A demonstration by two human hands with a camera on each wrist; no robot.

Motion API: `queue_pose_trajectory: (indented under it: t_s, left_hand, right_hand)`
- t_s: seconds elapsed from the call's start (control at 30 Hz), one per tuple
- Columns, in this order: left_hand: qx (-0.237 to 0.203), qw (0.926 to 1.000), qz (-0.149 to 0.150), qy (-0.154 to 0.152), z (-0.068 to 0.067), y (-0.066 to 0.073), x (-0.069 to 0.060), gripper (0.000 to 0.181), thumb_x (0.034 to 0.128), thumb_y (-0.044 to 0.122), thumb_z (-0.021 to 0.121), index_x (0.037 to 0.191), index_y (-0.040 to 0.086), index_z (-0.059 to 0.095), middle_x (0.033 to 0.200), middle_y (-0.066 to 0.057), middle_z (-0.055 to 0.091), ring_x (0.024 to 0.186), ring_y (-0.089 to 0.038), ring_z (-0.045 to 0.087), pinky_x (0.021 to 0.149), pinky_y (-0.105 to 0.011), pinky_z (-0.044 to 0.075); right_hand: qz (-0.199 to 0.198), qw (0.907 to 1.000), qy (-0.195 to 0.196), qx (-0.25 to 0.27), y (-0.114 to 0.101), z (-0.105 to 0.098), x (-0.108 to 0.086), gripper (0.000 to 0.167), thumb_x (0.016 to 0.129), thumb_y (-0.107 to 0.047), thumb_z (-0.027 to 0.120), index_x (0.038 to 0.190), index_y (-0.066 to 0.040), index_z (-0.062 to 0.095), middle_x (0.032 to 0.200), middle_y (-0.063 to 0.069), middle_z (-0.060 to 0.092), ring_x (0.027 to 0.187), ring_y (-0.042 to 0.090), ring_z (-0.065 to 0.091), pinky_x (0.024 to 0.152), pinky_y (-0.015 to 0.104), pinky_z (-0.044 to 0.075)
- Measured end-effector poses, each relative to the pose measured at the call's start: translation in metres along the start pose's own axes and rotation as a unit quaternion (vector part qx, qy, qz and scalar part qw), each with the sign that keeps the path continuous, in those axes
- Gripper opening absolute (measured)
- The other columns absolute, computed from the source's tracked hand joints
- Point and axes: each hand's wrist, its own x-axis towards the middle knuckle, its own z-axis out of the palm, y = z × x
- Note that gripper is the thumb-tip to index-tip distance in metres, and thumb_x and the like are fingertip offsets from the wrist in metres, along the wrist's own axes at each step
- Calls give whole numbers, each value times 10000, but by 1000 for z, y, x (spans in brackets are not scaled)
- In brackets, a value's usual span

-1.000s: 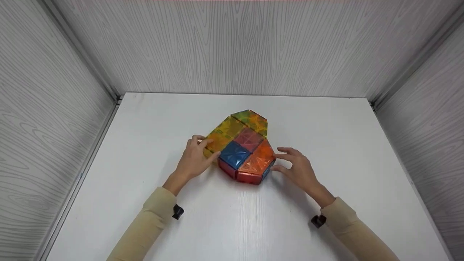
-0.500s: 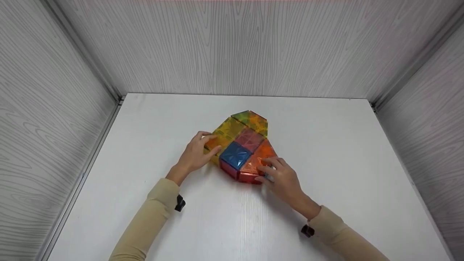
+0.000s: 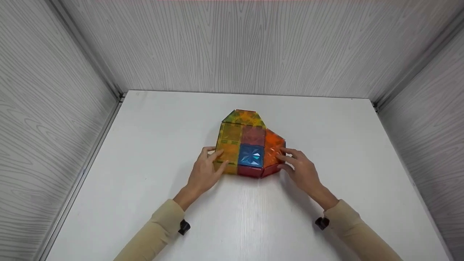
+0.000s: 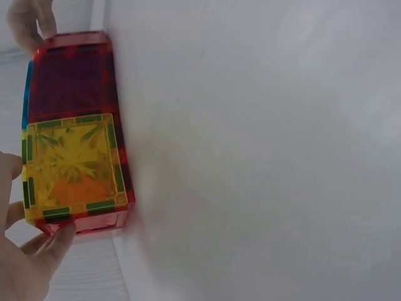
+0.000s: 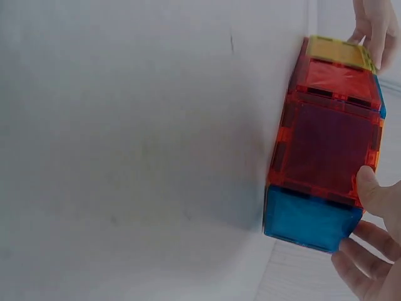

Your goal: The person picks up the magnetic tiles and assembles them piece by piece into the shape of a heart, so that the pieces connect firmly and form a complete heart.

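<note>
A heart-shaped box of translucent magnetic tiles [image 3: 252, 135] lies on the white table, with yellow, orange, blue and dark pink squares on top. My left hand [image 3: 205, 171] holds its near left corner, thumb and fingers around the yellow tile [image 4: 76, 164]. On the other side my right hand [image 3: 303, 174] grips the orange end; in the right wrist view its thumb is on the red side tile [image 5: 326, 147] and its fingers are at the blue side tile [image 5: 310, 219]. The underside of the box is hidden.
Grey wood-grain panels stand behind the white table [image 3: 232, 224] and along both sides: the back panel [image 3: 232, 47], left panel [image 3: 47, 127] and right panel [image 3: 431, 127]. A small black device sits at each sleeve cuff.
The tile box has turned counter-clockwise as seen from above, its orange end swinging right. My right hand moved in over the orange end, then outward with it; the left hand came slightly nearer.
</note>
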Motion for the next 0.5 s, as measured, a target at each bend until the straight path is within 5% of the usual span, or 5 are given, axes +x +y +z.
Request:
queue_pose_trajectory:
  t_s: [0.27, 0.5]
  left_hand:
    - [-166, 9998, 108, 14, 6, 17, -19, 455, 1000, 340, 730, 1323, 20, 714, 1303, -164, 584, 1159, -265, 664, 1019, -370, 601]
    - [-141, 9994, 176, -266, -2, -1, 9, 459, 1012, 398, 705, 1349, 87, 690, 1338, -124, 597, 1289, -280, 587, 1153, -437, 517]
  right_hand:
    - [-52, 9980, -412, 472, 34, -10, 13, 430, 865, -37, 825, 1283, -122, 771, 1416, 101, 685, 1292, 316, 653, 1027, 456, 588]
    - [15, 9988, -139, 472, 19, -5, 4, 418, 863, -177, 858, 1270, -122, 778, 1403, 109, 690, 1285, 337, 621, 1050, 507, 572]
